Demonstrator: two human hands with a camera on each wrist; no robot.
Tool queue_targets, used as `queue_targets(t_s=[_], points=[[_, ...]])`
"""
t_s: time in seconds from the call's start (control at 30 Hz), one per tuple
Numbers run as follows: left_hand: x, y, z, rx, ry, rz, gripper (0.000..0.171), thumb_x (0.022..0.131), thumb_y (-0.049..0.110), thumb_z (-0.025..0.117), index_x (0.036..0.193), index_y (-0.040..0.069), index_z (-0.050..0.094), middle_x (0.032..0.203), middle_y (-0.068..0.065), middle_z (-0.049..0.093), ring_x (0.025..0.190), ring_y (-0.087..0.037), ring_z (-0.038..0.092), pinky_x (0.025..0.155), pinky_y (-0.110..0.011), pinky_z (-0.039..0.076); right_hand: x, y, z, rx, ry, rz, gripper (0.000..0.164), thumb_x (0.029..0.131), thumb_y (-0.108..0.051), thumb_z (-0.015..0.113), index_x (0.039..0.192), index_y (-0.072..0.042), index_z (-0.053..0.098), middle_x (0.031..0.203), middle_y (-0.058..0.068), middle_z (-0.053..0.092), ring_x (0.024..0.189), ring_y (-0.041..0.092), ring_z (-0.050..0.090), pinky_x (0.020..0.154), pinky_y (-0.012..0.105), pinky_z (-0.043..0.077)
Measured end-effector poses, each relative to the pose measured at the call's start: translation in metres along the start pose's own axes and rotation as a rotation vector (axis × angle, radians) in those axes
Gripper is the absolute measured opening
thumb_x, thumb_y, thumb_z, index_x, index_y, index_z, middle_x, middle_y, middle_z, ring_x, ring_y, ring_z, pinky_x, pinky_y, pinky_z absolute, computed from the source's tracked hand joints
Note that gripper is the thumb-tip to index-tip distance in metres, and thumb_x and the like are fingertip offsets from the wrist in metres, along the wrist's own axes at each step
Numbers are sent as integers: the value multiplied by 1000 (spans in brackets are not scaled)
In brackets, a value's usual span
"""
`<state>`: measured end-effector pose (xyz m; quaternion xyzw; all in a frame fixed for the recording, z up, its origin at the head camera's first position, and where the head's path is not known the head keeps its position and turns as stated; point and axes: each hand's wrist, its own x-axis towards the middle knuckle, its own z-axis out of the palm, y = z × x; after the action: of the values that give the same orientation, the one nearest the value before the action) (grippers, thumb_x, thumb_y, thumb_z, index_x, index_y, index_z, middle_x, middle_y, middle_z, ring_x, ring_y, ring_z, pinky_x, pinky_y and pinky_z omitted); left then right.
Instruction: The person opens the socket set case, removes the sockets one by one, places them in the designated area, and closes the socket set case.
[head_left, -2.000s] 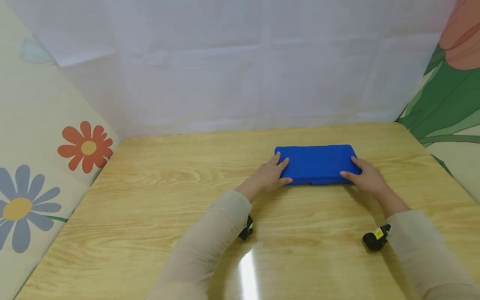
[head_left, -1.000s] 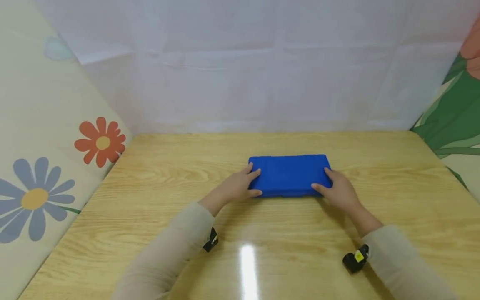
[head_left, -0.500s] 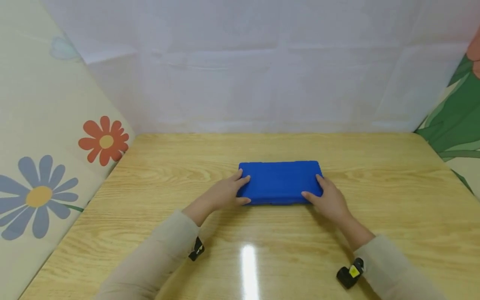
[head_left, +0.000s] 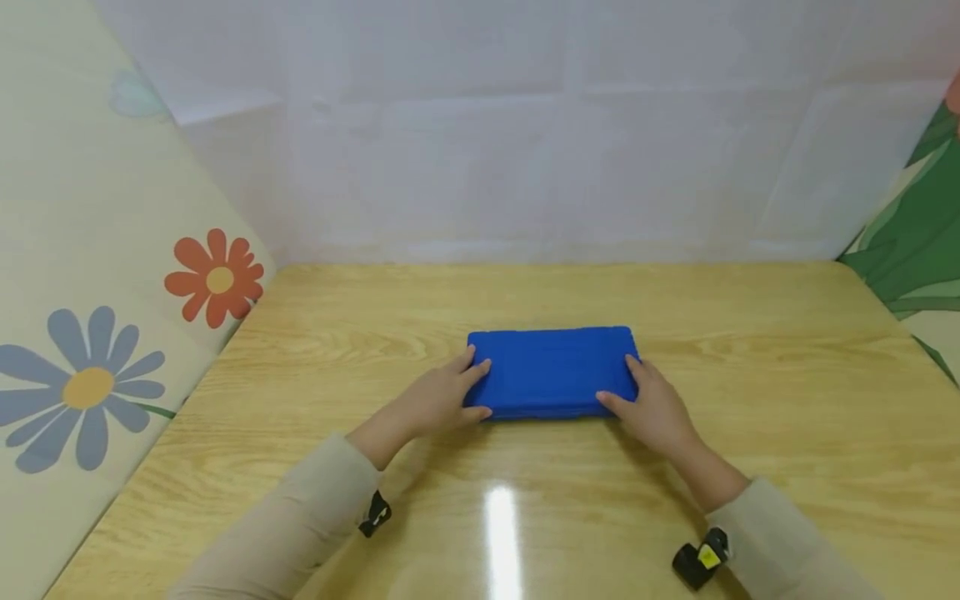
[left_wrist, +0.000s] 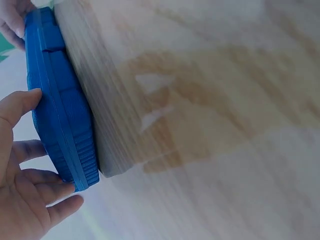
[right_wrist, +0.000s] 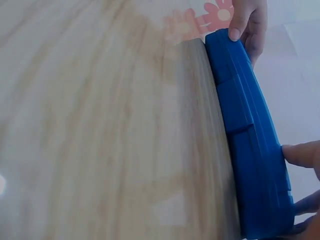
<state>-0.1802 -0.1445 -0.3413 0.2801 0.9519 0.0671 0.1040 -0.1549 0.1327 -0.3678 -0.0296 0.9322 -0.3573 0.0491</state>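
Note:
A flat blue plastic case (head_left: 551,372) with its lid closed lies on the wooden table, long side toward me. At its left end my left hand (head_left: 438,396) grips it, thumb on the front edge and fingers over the end. My right hand (head_left: 656,408) holds the opposite end in much the same way. From the left wrist, the ribbed end and seam of the case (left_wrist: 62,115) show, with left fingertips touching its side and end. The right wrist view has the case (right_wrist: 247,135) lying against the tabletop, a latch-like recess along its front. Its contents are hidden.
The wood-grain table (head_left: 337,350) reaches back to a white sheet (head_left: 450,167) hung behind it. Flower-patterned coverings (head_left: 75,208) flank the left side, and green leaves show at the right. A black wrist camera (head_left: 699,562) hangs under the right sleeve, another (head_left: 375,514) under the left.
Both hands have brought the blue case nearer and leftward in the head view, keeping hold of its two ends. The head view has also shifted slightly. Over the last half second the motion is small.

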Motion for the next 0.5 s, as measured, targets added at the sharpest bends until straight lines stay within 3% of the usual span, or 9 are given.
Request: queue_targets(t_s=[0.13, 0.3, 0.4, 0.5], points=[[0, 1, 0, 38, -1, 23, 71, 82, 39, 55, 135, 3, 26, 139, -22, 13, 126, -35, 13, 98, -47, 21, -1, -2, -1, 38, 46, -20, 62, 84, -26, 56, 130, 6, 30, 132, 27, 25, 120, 41, 22, 94, 52, 24], [1, 2, 0, 80, 15, 87, 73, 81, 37, 58, 135, 0, 25, 139, -21, 14, 127, -35, 10, 99, -48, 17, -7, -7, -2, 107, 99, -84, 43, 84, -16, 55, 122, 3, 44, 126, 24, 36, 117, 38, 29, 93, 50, 28], [3, 2, 0, 77, 23, 124, 75, 79, 37, 60, 135, 0, 25, 139, -21, 14, 127, -34, 9, 100, -47, 15, -13, -11, -2, 219, 94, -113, 36, 86, -15, 54, 117, 1, 49, 119, 20, 45, 112, 33, 39, 89, 46, 34], [6, 3, 1, 70, 21, 149, 79, 77, 35, 64, 135, 0, 24, 139, -21, 13, 127, -34, 9, 101, -45, 14, -19, -15, 1, 366, 37, -117, 32, 87, -15, 53, 114, 1, 51, 113, 17, 51, 104, 28, 47, 84, 40, 41]])
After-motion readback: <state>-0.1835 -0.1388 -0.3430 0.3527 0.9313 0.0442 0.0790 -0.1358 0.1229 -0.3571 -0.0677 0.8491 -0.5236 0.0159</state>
